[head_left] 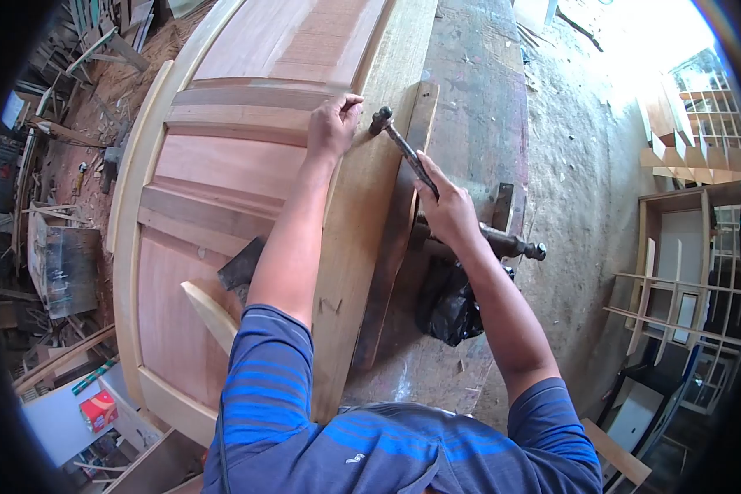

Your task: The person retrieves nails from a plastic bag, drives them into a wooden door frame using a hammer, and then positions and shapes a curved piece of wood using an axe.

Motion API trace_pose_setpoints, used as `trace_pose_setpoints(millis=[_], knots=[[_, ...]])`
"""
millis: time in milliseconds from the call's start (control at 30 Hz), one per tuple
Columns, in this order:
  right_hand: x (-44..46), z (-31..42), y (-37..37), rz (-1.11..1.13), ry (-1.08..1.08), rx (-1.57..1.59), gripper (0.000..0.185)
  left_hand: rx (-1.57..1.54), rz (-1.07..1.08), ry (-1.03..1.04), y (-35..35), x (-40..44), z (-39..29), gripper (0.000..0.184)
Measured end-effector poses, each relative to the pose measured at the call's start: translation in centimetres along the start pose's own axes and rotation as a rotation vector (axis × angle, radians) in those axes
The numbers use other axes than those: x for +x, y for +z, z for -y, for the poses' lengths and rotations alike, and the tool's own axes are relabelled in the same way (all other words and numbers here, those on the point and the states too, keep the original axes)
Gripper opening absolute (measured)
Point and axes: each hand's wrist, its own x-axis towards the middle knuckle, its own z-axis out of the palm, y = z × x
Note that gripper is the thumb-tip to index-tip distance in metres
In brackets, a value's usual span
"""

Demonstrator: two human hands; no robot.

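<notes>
Right grip (447, 204): narrow, your fingers closed around the handle of the hammer (406, 154). The hammer slants away from you and to the left, its head beyond the grip, above the pale edge board (352, 239) of the panelled door (222, 165). Left grip (335, 128): narrow, fingers curled in, just left of the hammer head, near the board's inner edge. You cannot tell whether a small item is pinched there.

Surface: the door lies flat, panels upward, with a worn bench (473, 90) showing along its right side. Room: a workshop with a dusty floor (564, 165).

Other things, near to far: a pointed pale offcut (209, 314) and a dark block (242, 263) lie on the door, left of your left forearm, which partly hides the block. A black plastic bag (450, 309) sits beside your right forearm. Just beyond it, a clamp-like metal bar (510, 243) extends under that arm, in the way on the right. A wooden strip (420, 123) runs along the door's edge. Farther left: a red box (99, 411) and scrap wood (111, 49). Farther right: wooden frames (675, 222).
</notes>
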Motion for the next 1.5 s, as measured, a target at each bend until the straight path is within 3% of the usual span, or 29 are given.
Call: trace_pose_setpoints(millis=[233,400,767,1067,1167,1267,1500], knots=[[1.5,-1.2,0.2,-0.048,0.040,0.021,0.053,0.071,-0.167,-0.003,2.3,1.0,2.4,0.020],[4.1,0.1,0.3,-0.117,0.020,0.097,0.052,0.060,-0.132,-0.070,2.1,1.0,2.4,0.020],[6.6,0.9,-0.5,-0.098,-0.033,-0.062,0.050,0.009,-0.137,-0.050,3.0,1.1,3.6,0.016],[6.9,1.5,-1.1,-0.131,-0.170,-0.161,0.052,0.140,-0.123,-0.005,2.8,1.0,3.1,0.033],[6.8,1.1,-1.1,-0.093,-0.167,-0.224,0.053,0.001,-0.053,-0.121,2.4,0.9,2.5,0.033],[6.8,1.2,-1.2,-0.086,-0.153,-0.229,0.054,0.146,-0.115,0.002,2.5,0.9,2.9,0.032],[6.8,1.0,-0.7,-0.154,-0.227,-0.163,0.057,0.110,-0.089,-0.048,2.4,1.0,2.4,0.037]])
